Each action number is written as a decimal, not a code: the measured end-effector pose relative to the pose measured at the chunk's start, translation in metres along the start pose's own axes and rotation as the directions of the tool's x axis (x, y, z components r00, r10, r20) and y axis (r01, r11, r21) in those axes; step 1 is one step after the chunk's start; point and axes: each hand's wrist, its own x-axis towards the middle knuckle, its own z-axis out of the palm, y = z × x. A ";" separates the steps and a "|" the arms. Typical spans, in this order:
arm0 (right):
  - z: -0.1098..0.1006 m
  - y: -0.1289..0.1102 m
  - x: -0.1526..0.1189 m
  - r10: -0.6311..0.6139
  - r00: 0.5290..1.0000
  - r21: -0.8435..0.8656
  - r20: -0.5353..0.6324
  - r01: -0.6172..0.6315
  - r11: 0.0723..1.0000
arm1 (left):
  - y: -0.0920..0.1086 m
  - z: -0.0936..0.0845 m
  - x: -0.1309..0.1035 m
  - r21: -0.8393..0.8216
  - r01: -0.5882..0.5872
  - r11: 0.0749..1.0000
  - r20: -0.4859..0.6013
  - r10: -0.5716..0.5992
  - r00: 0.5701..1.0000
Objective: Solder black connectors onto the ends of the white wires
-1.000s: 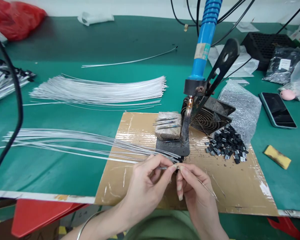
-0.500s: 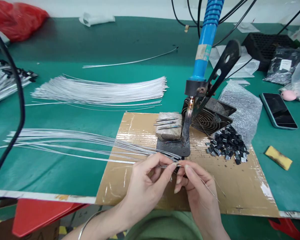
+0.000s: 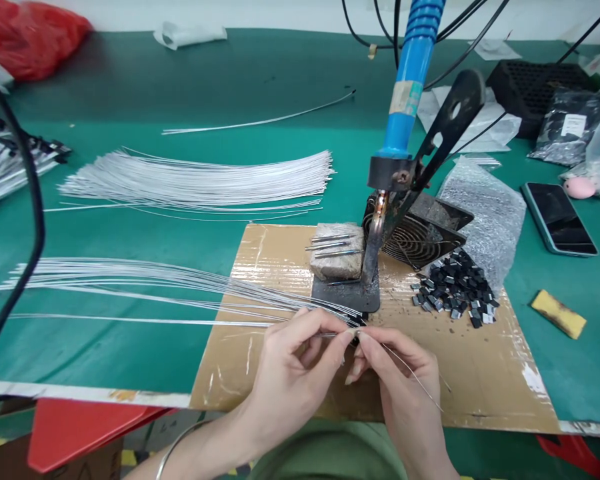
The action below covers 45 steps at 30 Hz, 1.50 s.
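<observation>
My left hand [image 3: 300, 367] is closed in a pinch on a white wire [image 3: 180, 322], which runs out to the left over the cardboard [image 3: 240, 373]. My right hand [image 3: 400, 373] is closed too, its thumb and forefinger meeting the left fingertips. A thin silvery solder wire [image 3: 416, 379] trails from it down to the right. What lies right between the fingertips is mostly hidden. Just behind the hands, a fan of white wires [image 3: 180, 272] ends at black connectors by the metal base [image 3: 347, 297] of the soldering iron [image 3: 405, 113], which points down from its stand.
A grey block [image 3: 337, 257] carries several metal rods. To the right are a pile of small black connectors [image 3: 455, 287], a fan [image 3: 415, 233], bubble wrap [image 3: 485, 213], a yellow sponge [image 3: 559, 313] and a phone [image 3: 560, 219]. A larger white wire bundle [image 3: 200, 180] lies back left.
The outer end of the held white wire has swung away from the other wires, toward the table's front edge. My right hand has shifted slightly right, its solder wire with it.
</observation>
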 end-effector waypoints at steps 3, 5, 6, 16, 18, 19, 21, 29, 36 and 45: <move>-0.001 -0.001 0.000 -0.002 1.000 -0.004 0.003 0.002 1.000 | 0.001 0.000 0.000 0.026 -0.025 0.999 -0.010 0.026 1.000; -0.001 -0.001 0.001 -0.002 1.000 -0.004 0.005 0.002 1.000 | 0.001 0.001 0.000 0.039 -0.047 0.998 -0.018 0.048 0.999; -0.001 -0.002 0.001 -0.001 1.000 0.000 0.005 0.001 1.000 | 0.001 0.001 0.000 0.041 -0.059 0.997 -0.020 0.060 0.998; -0.006 -0.011 0.009 0.127 0.987 0.087 0.094 -0.135 0.987 | -0.002 -0.002 0.001 0.151 -0.207 0.967 -0.005 0.211 0.978; -0.008 -0.013 0.011 0.171 0.978 0.092 0.122 -0.182 0.979 | -0.002 -0.004 0.001 0.164 -0.217 0.962 0.012 0.218 0.976; -0.009 -0.014 0.012 0.190 0.973 0.089 0.130 -0.202 0.975 | -0.002 -0.004 0.002 0.168 -0.221 0.961 0.017 0.221 0.975; -0.009 -0.017 0.012 0.216 0.966 0.087 0.142 -0.229 0.969 | -0.001 -0.005 0.002 0.171 -0.228 0.959 0.024 0.227 0.974; -0.010 -0.017 0.012 0.214 0.966 0.074 0.143 -0.226 0.971 | -0.001 -0.002 0.004 0.146 -0.172 0.974 0.005 0.173 0.985; -0.009 -0.010 0.010 0.169 0.978 0.105 0.122 -0.183 0.978 | -0.002 0.001 0.002 0.111 -0.122 0.986 -0.014 0.125 0.992; -0.006 -0.013 0.006 0.177 0.981 0.097 0.083 -0.185 0.978 | -0.002 0.002 0.001 0.113 -0.137 0.984 -0.030 0.141 0.989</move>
